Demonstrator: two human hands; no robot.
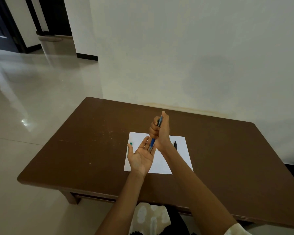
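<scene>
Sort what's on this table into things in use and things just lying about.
In use: blue pen, gripped by the right hand, its tip at the open left hand.
Lying about: black pen on the white paper, small green piece at its left edge.

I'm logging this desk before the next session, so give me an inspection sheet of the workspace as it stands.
Surface: low brown table, scuffed, with pale specks left of centre.
Job's things: blue pen held tip-down at the left hand's fingers, contact unclear; white paper lies flat beneath the hands.
Clutter: black pen lying on the paper's right side; small green piece at the paper's left edge.
Hands: right hand grips the blue pen; left hand open, palm up.
Cables: nothing seen.
Surroundings: white wall behind the table; glossy tiled floor to the left; dark doorway far left.
</scene>
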